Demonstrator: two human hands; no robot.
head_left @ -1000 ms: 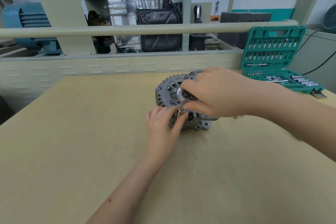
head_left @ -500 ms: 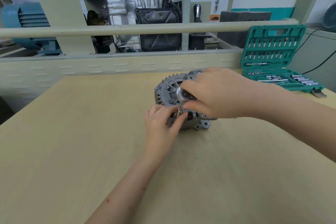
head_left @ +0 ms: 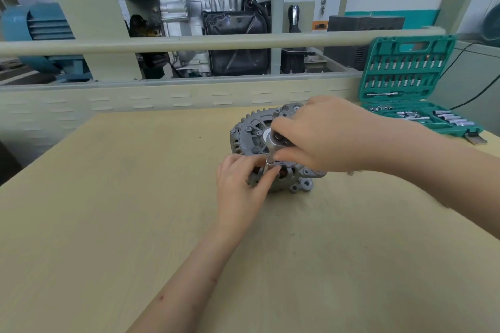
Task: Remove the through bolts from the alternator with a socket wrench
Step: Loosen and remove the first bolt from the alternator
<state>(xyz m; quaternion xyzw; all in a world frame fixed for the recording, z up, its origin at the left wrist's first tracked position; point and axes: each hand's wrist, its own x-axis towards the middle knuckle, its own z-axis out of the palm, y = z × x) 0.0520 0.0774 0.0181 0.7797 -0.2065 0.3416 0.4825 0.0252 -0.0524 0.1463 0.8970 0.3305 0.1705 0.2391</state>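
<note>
Grey cast-aluminium alternator point(head_left: 251, 132) sits face-up near the middle of the wooden bench point(head_left: 108, 211), w/ a mounting lug at its near-right edge. I've got both hands on it. My right hand point(head_left: 324, 135) is curled round the head of the socket wrench point(head_left: 276, 140); its handle is hidden under my palm, so I can't tell which way it points. Below the head a socket point(head_left: 269, 163) drops onto the near rim of the housing, where I judge one through bolt sits; the bolt head itself is covered. My left hand point(head_left: 243, 178) pinches the socket betw. thumb and forefinger, steadying it upright, other fingers loosely bent against the housing.

Step in hand, as I read it: seating or turning the socket on that near bolt. Two other fasteners point(head_left: 253, 131) show on the top face by the hub, still in place, so prob. early-to-mid job.

Next move calls for keeping the socket square on the bolt, holding the alt. body so it doesn't spin on the bench, then swinging the handle anticlockwise. The green socket-set case point(head_left: 405, 73) stands open at the far right, well apart, if another size is needed.
</note>
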